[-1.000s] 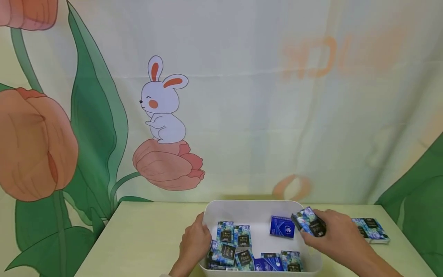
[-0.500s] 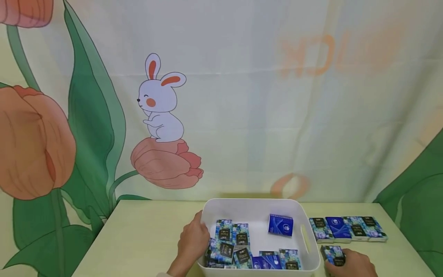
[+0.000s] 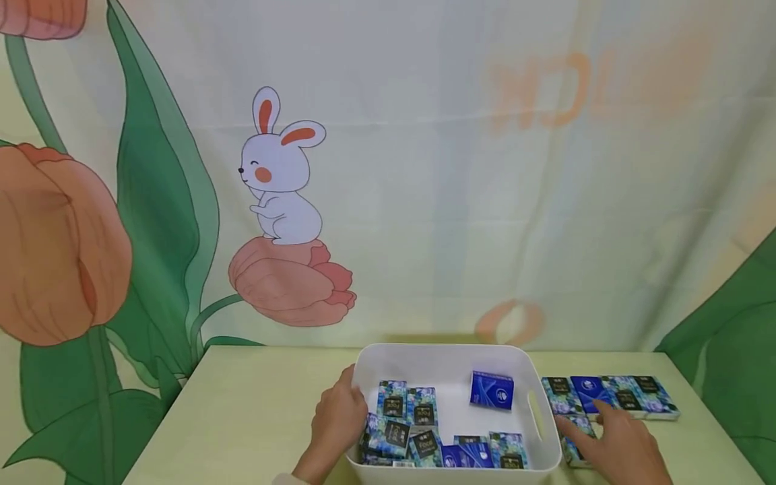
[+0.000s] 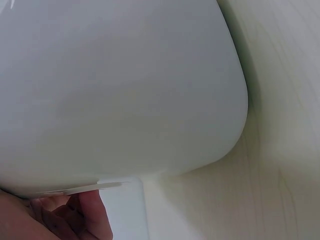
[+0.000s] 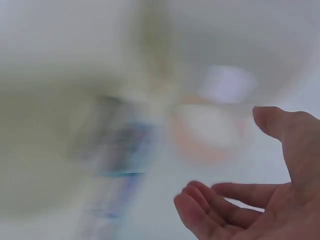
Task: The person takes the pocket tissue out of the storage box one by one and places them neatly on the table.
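Note:
My left hand (image 3: 339, 412) grips the left side of a white plastic bin (image 3: 445, 364). In the left wrist view its fingers (image 4: 96, 212) curl through the handle slot. Several floral pocket tissue packs (image 3: 422, 406) with dark labels lie inside the bin, with a blue pack (image 3: 491, 391) at its back right and another blue one near the front. Right of the bin, my right hand (image 3: 627, 441) hovers over a floral pack (image 3: 583, 424) on the table, thumb and fingers spread. The right wrist view shows nothing between them; the packs there are blurred.
A row of packs stands on the table (image 3: 242, 417) right of the bin: a floral one (image 3: 558, 394), a blue one (image 3: 587, 389) and further floral ones (image 3: 655, 396). A printed curtain (image 3: 412, 202) hangs behind the table's back edge.
My right hand has carried a floral pack out of the bin to the right, set it down in front of the row and let go. My left hand has stayed on the bin.

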A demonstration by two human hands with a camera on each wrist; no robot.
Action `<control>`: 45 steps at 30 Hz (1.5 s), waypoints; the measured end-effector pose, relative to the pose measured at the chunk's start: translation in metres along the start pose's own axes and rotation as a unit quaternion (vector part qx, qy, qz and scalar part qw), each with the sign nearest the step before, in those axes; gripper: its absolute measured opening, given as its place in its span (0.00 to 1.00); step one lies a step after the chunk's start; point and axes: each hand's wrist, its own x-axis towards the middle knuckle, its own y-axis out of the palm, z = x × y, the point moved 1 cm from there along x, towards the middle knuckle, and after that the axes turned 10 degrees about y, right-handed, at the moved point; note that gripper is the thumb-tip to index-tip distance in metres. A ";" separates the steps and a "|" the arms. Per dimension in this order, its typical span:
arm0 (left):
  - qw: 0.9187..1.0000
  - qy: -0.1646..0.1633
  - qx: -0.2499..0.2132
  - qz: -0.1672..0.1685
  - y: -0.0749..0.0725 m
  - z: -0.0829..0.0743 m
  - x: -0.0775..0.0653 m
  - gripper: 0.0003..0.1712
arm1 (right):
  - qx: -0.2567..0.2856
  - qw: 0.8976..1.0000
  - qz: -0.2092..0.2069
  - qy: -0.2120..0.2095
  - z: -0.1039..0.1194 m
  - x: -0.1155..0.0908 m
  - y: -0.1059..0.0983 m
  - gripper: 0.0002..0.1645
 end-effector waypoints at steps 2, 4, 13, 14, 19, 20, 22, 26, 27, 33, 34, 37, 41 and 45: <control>1.000 -0.001 0.002 -0.003 -0.002 0.000 0.000 0.23 | 0.021 0.997 -0.029 -0.069 0.020 -0.012 -0.022 0.61; 1.000 -0.002 0.005 -0.007 -0.003 0.001 0.000 0.23 | 0.032 0.989 -0.048 -0.135 0.047 -0.023 -0.040 0.56; 1.000 -0.010 0.000 -0.003 0.000 0.000 -0.001 0.24 | -0.118 0.912 0.014 -0.394 0.136 -0.033 -0.048 0.45; 1.000 -0.008 0.000 -0.002 -0.001 0.000 -0.001 0.24 | -0.136 0.899 0.022 -0.415 0.141 -0.031 -0.046 0.44; 1.000 0.000 0.002 -0.004 -0.002 -0.002 0.000 0.24 | -0.197 0.850 0.083 -0.482 0.154 -0.025 -0.028 0.41; 1.000 0.001 0.002 -0.004 -0.002 -0.002 0.000 0.24 | -0.203 0.844 0.100 -0.486 0.156 -0.025 -0.023 0.41; 1.000 -0.002 0.003 -0.004 -0.003 -0.003 0.000 0.24 | -0.215 0.836 0.138 -0.486 0.158 -0.025 -0.012 0.41; 1.000 -0.011 0.004 0.000 -0.003 -0.003 -0.001 0.24 | -0.233 0.826 0.204 -0.471 0.161 -0.027 0.007 0.40; 1.000 -0.012 0.004 0.000 -0.002 -0.003 -0.001 0.24 | -0.238 0.824 0.215 -0.466 0.162 -0.027 0.011 0.40; 1.000 -0.010 0.007 -0.005 -0.001 -0.001 -0.001 0.24 | -0.259 0.821 0.246 -0.445 0.162 -0.028 0.027 0.37; 1.000 -0.010 0.008 -0.004 0.000 -0.001 -0.001 0.24 | -0.259 0.818 0.248 -0.450 0.162 -0.028 0.030 0.36; 1.000 -0.008 0.010 -0.002 0.000 -0.001 0.000 0.24 | -0.253 0.809 0.259 -0.463 0.160 -0.027 0.035 0.33; 1.000 -0.008 0.010 -0.001 0.000 -0.001 0.001 0.24 | -0.233 0.815 0.256 -0.465 0.158 -0.025 0.039 0.33; 1.000 -0.008 0.007 -0.001 0.001 -0.001 0.001 0.23 | -0.245 0.826 0.229 -0.454 0.159 -0.024 0.040 0.31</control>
